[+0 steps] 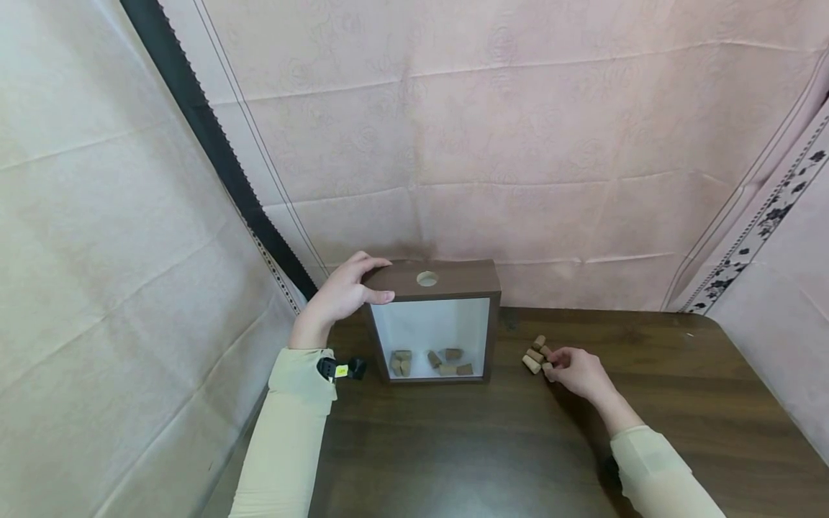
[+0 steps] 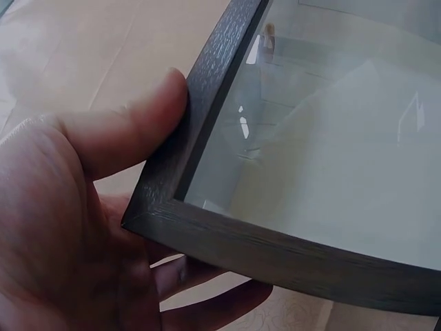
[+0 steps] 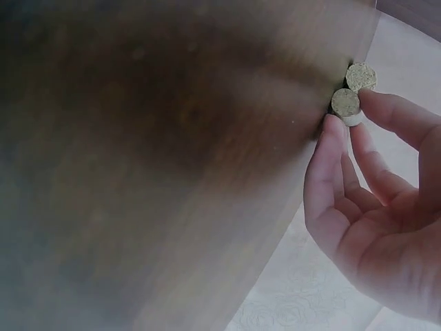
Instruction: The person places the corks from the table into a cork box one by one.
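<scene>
A brown-framed shadow box (image 1: pixel 463 273) stands upright on the table, with a clear front and a round hole in its top. My left hand (image 1: pixel 342 291) grips its upper left corner, the thumb on the front frame (image 2: pixel 189 131) and the other fingers behind. Several corks (image 1: pixel 447 369) lie at the bottom inside the box. To its right, a small group of loose corks (image 1: pixel 532 365) lies on the table. There my right hand (image 1: pixel 578 372) pinches one cork (image 3: pixel 346 102) between thumb and fingertips. Another cork (image 3: pixel 362 76) sits right beside it in the right wrist view.
The dark wooden table (image 1: pixel 453 446) runs to a rounded corner at the right. Pale cloth (image 1: pixel 518 144) hangs behind it, and more cloth (image 1: pixel 116 252) hangs at the left. A black band with a yellow label (image 1: pixel 341 370) is on my left wrist.
</scene>
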`<act>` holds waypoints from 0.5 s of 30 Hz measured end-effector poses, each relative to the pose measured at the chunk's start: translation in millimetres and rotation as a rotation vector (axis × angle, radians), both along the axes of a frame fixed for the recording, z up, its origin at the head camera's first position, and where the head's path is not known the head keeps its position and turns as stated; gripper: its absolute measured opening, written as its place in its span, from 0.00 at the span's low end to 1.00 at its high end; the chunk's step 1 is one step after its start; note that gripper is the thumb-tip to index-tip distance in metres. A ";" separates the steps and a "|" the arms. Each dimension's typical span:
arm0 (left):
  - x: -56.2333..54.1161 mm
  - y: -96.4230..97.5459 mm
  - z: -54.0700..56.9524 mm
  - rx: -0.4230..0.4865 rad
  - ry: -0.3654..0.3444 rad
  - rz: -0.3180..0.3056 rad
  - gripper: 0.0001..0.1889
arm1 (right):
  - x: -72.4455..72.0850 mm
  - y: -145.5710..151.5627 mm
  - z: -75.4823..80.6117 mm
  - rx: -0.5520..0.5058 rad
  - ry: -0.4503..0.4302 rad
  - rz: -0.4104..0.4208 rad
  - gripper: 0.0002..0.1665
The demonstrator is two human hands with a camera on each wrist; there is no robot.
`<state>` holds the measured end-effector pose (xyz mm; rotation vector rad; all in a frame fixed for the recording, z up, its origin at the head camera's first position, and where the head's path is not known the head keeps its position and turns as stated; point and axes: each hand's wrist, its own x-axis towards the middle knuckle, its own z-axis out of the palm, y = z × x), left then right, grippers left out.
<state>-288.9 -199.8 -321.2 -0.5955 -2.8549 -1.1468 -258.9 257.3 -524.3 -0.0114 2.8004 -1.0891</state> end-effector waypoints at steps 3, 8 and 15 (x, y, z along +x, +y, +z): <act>0.1 -0.2 0.0 0.004 0.001 0.000 0.34 | 0.2 1.2 -0.5 0.005 -0.005 0.009 0.21; 0.4 -0.1 0.4 0.005 0.000 -0.001 0.34 | 1.3 2.8 -0.5 0.027 -0.019 0.025 0.20; -0.9 -0.5 -0.5 -0.003 0.015 -0.003 0.34 | 2.5 4.1 -0.3 0.023 -0.035 0.043 0.19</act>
